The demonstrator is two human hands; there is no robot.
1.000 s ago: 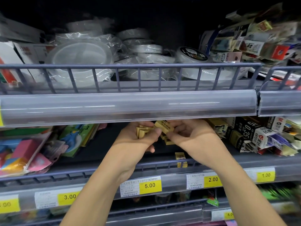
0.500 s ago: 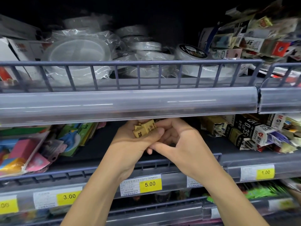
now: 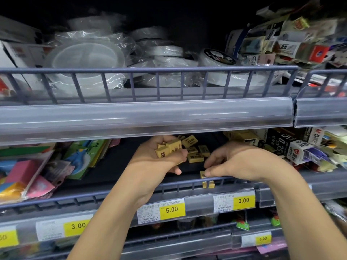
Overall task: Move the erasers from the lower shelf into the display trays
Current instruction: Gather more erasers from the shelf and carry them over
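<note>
My left hand (image 3: pixel 159 158) is cupped under the upper shelf's edge and holds a bunch of small yellow erasers (image 3: pixel 168 148). Several more yellow erasers (image 3: pixel 195 153) lie loose on the dark shelf floor just right of that hand. My right hand (image 3: pixel 231 162) reaches low to the shelf's front and its fingertips pinch one yellow eraser (image 3: pixel 203 174) just behind the wire rail (image 3: pixel 178 184). Another yellow eraser (image 3: pixel 208 184) sits against the rail below it.
A clear price strip (image 3: pixel 146 117) of the upper shelf overhangs my hands. Wrapped tape rolls (image 3: pixel 84 59) fill the upper shelf. Colourful packets (image 3: pixel 28 175) lie at the left, boxed stationery (image 3: pixel 293 147) at the right. Yellow price labels (image 3: pixel 171 210) line the front edge.
My right hand has drawn away from my left hand and dropped down to the front rail onto a single eraser. The left hand stays in place with its bunch.
</note>
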